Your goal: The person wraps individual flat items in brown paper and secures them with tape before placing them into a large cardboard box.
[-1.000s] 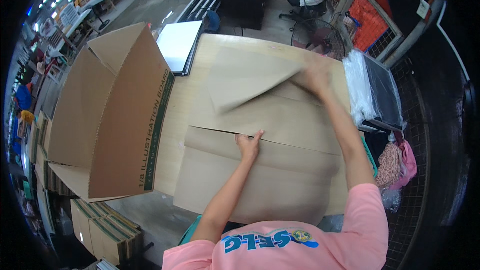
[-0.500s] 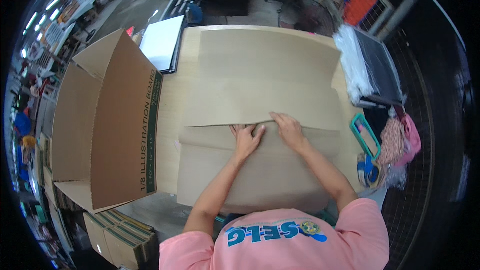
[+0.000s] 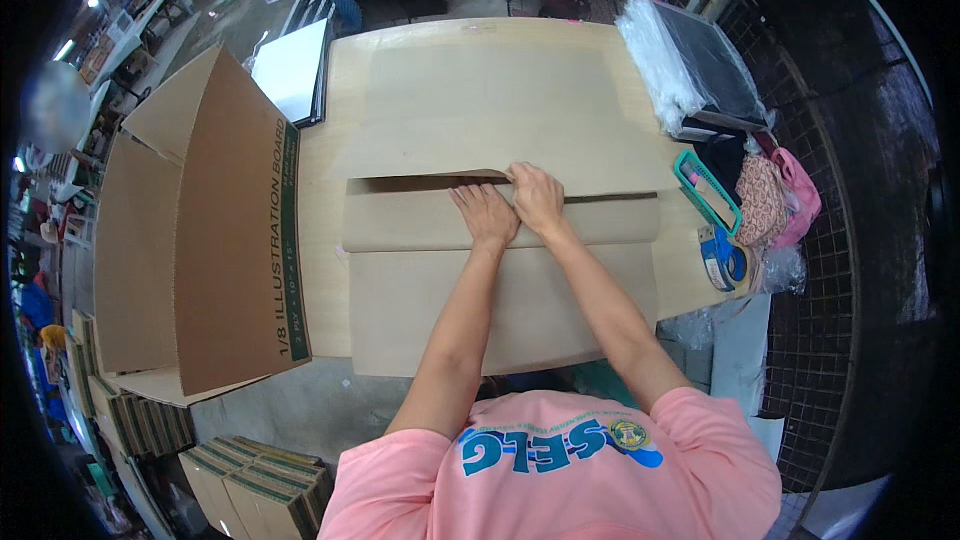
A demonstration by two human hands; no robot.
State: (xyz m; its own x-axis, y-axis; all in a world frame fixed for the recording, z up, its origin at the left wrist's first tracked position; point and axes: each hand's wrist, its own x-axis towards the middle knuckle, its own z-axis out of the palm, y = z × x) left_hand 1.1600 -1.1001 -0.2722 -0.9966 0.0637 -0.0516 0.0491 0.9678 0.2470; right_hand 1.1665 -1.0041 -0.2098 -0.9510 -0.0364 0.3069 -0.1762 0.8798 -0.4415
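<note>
Brown kraft paper (image 3: 485,100) spreads across the table, its near edge lifted at the middle. My right hand (image 3: 538,200) has its fingers curled around that raised edge. Beside it, touching at the wrist side, my left hand (image 3: 486,212) lies flat with fingers extended on a folded brown band (image 3: 400,221). A dark gap shows between the band and the lifted edge. Nearer to me, a second brown panel (image 3: 415,305) lies below the band and reaches past the table's front edge. The fingertips of my right hand are partly hidden under the paper.
An open cardboard box (image 3: 235,240) stands at the left. Behind it are white-topped boards (image 3: 290,70). Along the right lie a plastic-wrapped stack (image 3: 690,65), a teal basket (image 3: 708,192), a blue tape dispenser (image 3: 722,258) and a pink cloth (image 3: 797,195). Flattened cartons (image 3: 260,485) sit low at the left.
Both hands have moved away from me and closer together. The lifted edge stands higher, the gap beneath it is wider, and the folded band shows a clear crease. The view has shifted.
</note>
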